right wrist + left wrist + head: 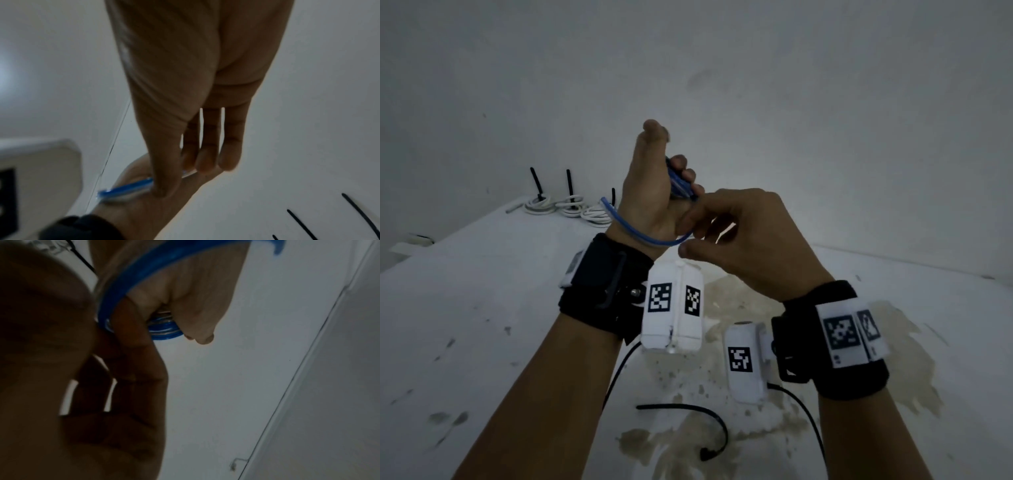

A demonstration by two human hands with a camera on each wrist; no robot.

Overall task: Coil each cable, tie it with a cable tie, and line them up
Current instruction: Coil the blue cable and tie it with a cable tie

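My left hand (674,178) is raised above the table with its fingers curled round several turns of a blue cable (678,181). One loop of the blue cable (131,280) runs down round the left wrist. My right hand (688,241) pinches that loop just below the left palm. In the right wrist view the thumb presses the blue cable (127,190) against the left hand. A loose black cable tie (688,421) lies curved on the table (482,291) in front of me. Three coiled white cables (571,209) with black ties sit in a row at the back left.
The white table is stained in the middle and front. A wall rises close behind it. Black wires from the wrist cameras hang over the near table. The upright tails of the black ties (302,227) show in the right wrist view.
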